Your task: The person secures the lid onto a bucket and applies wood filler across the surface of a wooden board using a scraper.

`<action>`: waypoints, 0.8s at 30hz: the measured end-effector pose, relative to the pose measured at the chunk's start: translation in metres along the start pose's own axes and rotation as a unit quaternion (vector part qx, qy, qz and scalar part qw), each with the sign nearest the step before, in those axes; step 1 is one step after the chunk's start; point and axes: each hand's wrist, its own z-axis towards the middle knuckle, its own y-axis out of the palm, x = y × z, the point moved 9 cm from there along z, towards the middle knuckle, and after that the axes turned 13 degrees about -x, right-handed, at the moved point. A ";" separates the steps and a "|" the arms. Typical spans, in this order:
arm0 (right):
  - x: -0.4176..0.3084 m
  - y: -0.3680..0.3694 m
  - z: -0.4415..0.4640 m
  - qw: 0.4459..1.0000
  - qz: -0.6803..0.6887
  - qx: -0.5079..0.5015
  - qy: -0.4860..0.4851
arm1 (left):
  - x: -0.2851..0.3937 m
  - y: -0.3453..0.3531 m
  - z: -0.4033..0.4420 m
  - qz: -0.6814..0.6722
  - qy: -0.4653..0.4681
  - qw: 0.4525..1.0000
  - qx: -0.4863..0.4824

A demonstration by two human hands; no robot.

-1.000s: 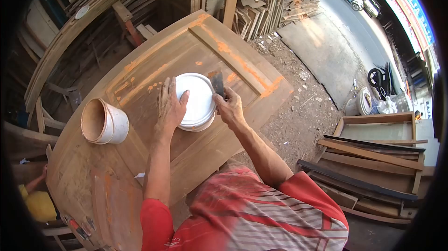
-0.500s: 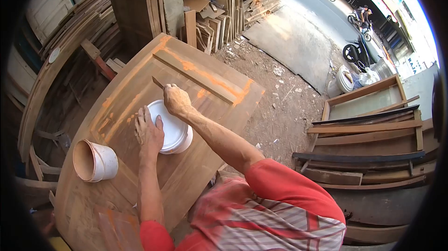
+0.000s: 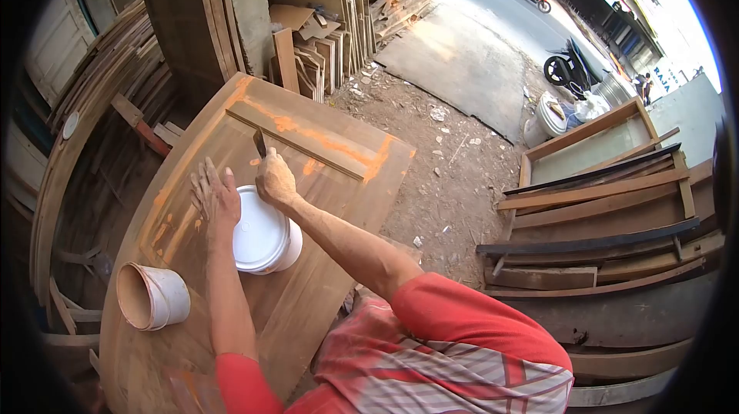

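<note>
My right hand (image 3: pixel 275 178) is closed around a putty knife (image 3: pixel 260 144), whose dark blade points toward the far end of a wooden door panel (image 3: pixel 308 133). Just left of it, my left hand (image 3: pixel 216 194) has its fingers stretched out, over the panel beside the rim of a white lidded bucket (image 3: pixel 260 231); I cannot tell whether it touches the wood. The bucket stands upright on the panel with its lid on. Orange filler (image 3: pixel 308 128) marks the panel's joints, along a raised wooden strip (image 3: pixel 296 142). A second, open bucket (image 3: pixel 165 298) tilts or lies at the near left.
Curved wooden frames (image 3: pixel 600 218) are stacked on the right. Boards and planks (image 3: pixel 331 52) lean at the back, with more timber (image 3: pixel 100 83) at the left. Debris lies on the dirt floor (image 3: pixel 423 198). A lidded pail (image 3: pixel 548 118) and parked motorcycle stand near the road.
My left hand has come off the bucket lid and moved forward. My right hand has shifted beyond the lid's edge, the knife blade turning more upright. The view has shifted slightly.
</note>
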 end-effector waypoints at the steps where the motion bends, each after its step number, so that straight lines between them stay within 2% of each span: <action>1: 0.001 -0.001 -0.002 1.000 0.012 0.004 0.005 | -0.007 0.025 -0.001 0.004 -0.048 0.998 -0.047; 2: -0.001 -0.001 -0.002 1.000 -0.017 -0.006 0.006 | -0.012 0.045 0.006 0.008 -0.090 0.992 -0.090; 5: -0.008 -0.005 -0.010 0.999 -0.020 -0.005 -0.024 | -0.008 0.048 0.023 0.047 -0.078 0.986 -0.141; 7: -0.005 -0.005 -0.006 1.000 -0.004 -0.004 0.018 | -0.015 0.040 0.048 0.002 -0.079 0.988 -0.129; 9: 0.000 -0.003 -0.004 1.000 -0.007 0.022 0.008 | -0.037 0.028 0.077 -0.155 -0.010 0.987 0.032; 10: -0.001 -0.004 -0.001 1.000 -0.011 0.029 -0.002 | -0.017 0.030 0.049 -0.035 -0.020 0.989 0.143; 11: -0.001 -0.002 -0.003 0.999 -0.012 0.032 -0.011 | -0.011 0.036 0.045 -0.034 -0.019 0.990 0.136; 13: -0.001 0.002 -0.005 1.000 -0.001 0.017 0.000 | 0.009 0.032 0.040 0.103 0.013 0.985 0.138; 14: -0.003 0.003 -0.003 1.000 -0.009 0.002 0.002 | 0.005 0.036 0.042 0.055 -0.011 0.994 0.089; 15: -0.005 0.000 -0.001 1.000 -0.016 -0.009 0.005 | 0.001 0.036 0.050 0.057 -0.010 0.994 0.096; 17: 0.000 -0.007 -0.003 1.000 -0.016 -0.003 0.004 | -0.016 0.051 0.058 -0.122 0.077 0.986 0.082; 20: -0.008 -0.004 -0.004 0.999 -0.037 -0.007 -0.014 | 0.005 -0.002 0.005 -0.123 0.063 0.985 0.101; 22: -0.004 0.005 0.007 0.996 -0.067 -0.004 -0.050 | 0.019 -0.036 -0.049 -0.043 0.046 0.993 0.104; 24: -0.020 0.008 0.006 0.993 -0.103 -0.051 -0.038 | 0.007 -0.007 -0.086 0.018 -0.001 0.994 0.109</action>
